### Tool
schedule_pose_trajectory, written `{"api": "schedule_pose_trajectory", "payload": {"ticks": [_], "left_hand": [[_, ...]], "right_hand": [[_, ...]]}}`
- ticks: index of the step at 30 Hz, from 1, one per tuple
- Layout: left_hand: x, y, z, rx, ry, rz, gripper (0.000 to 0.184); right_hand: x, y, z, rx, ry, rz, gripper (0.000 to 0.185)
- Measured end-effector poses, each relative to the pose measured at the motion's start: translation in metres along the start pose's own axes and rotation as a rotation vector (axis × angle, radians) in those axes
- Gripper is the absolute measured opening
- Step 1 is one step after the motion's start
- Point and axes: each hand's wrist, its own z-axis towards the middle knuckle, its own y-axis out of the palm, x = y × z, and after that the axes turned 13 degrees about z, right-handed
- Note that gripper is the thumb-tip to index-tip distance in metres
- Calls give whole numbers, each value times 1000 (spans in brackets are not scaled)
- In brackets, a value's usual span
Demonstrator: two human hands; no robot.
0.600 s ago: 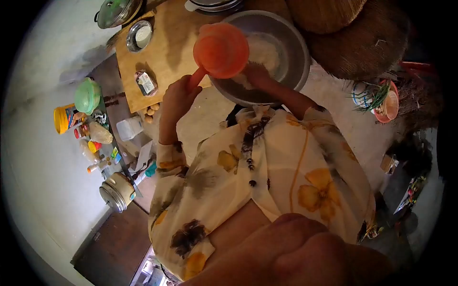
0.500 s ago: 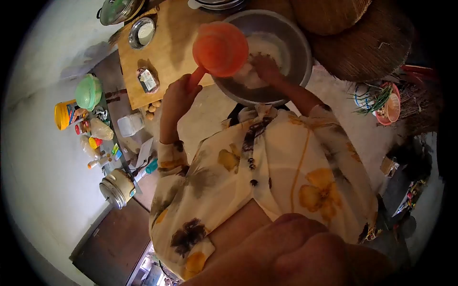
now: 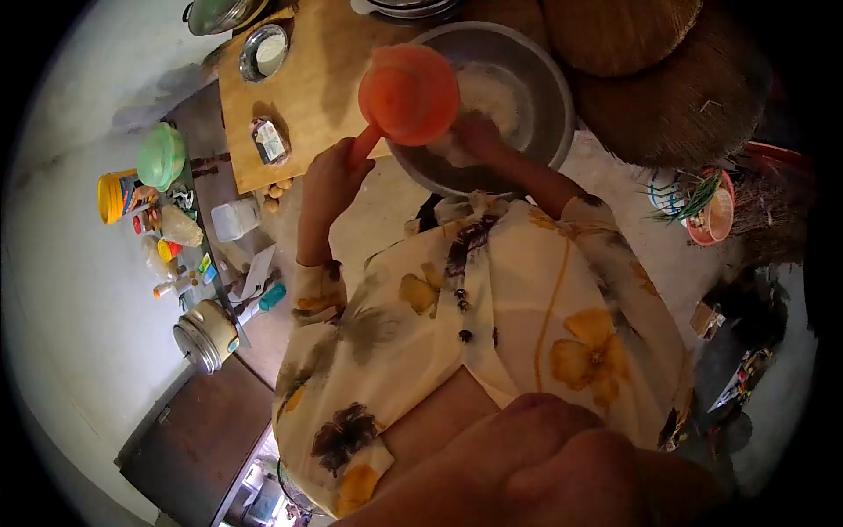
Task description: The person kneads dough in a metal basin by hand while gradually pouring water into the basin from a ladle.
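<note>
My left hand [image 3: 332,186] is closed round the handle of an orange ladle [image 3: 409,94], whose round cup hangs over the left side of a wide grey metal basin [image 3: 549,88]. Pale flour [image 3: 493,95] lies in the bottom of the basin. Inside the basin, my right hand [image 3: 477,133] reaches down into the flour from the right. Its fingers are dark and partly hidden behind the ladle's edge, so whether they are open or closed does not show.
The basin stands at the edge of a wooden board [image 3: 312,97]. On the board are a small metal bowl [image 3: 263,53] of white powder and a labelled packet [image 3: 269,140]. Round woven mats [image 3: 667,105] lie at the right. Pots and jars line a shelf at the left.
My right hand has moved about in the flour, first deeper toward the middle, then back toward the ladle. The ladle and my left hand have barely moved.
</note>
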Motion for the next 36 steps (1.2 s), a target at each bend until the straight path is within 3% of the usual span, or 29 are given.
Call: {"api": "schedule_pose_trajectory", "payload": {"ticks": [2,5,9,11,15,18,20,21,23,27,32,33,35,36], "left_hand": [[-2,-3,-1,31,29,17,37],[-6,-3,-2,42,-17,-4,38],[-7,-4,1,16,-32,-87,47],[-8,-7,-3,12,-37,-120,47],[-10,-3,-3,47,-21,-160,41],[-11,0,1,20,-55,-208,41],[-10,-6,-1,-4,-53,-209,42],[-11,-6,-3,-4,-53,-205,42],[-11,-1,-3,18,-80,-186,42],[-17,2,-1,27,-20,-194,42],[-14,-4,-1,-9,-76,-147,41],[-17,-1,-1,-13,-76,-147,41],[-25,3,3,31,-12,-149,41],[-22,0,4,34,-11,-141,41]], "right_hand": [[4,-31,-10,212,-27,3,36],[18,6,-20,158,-106,-12,36],[11,-3,-5,211,-283,-52,37],[11,-49,-8,117,-26,-1,40],[18,-10,-20,1,-32,-19,40],[14,-15,-7,90,-249,-64,41],[17,-48,-4,147,-81,95,43],[16,-38,-7,150,-82,98,43],[19,-19,-19,-49,-35,-29,44],[4,-49,-16,-16,96,-18,45],[44,-56,1,357,68,11,46],[40,-55,6,355,71,14,46],[25,-58,25,63,164,-6,50],[22,-54,20,69,162,-2,50]]}}
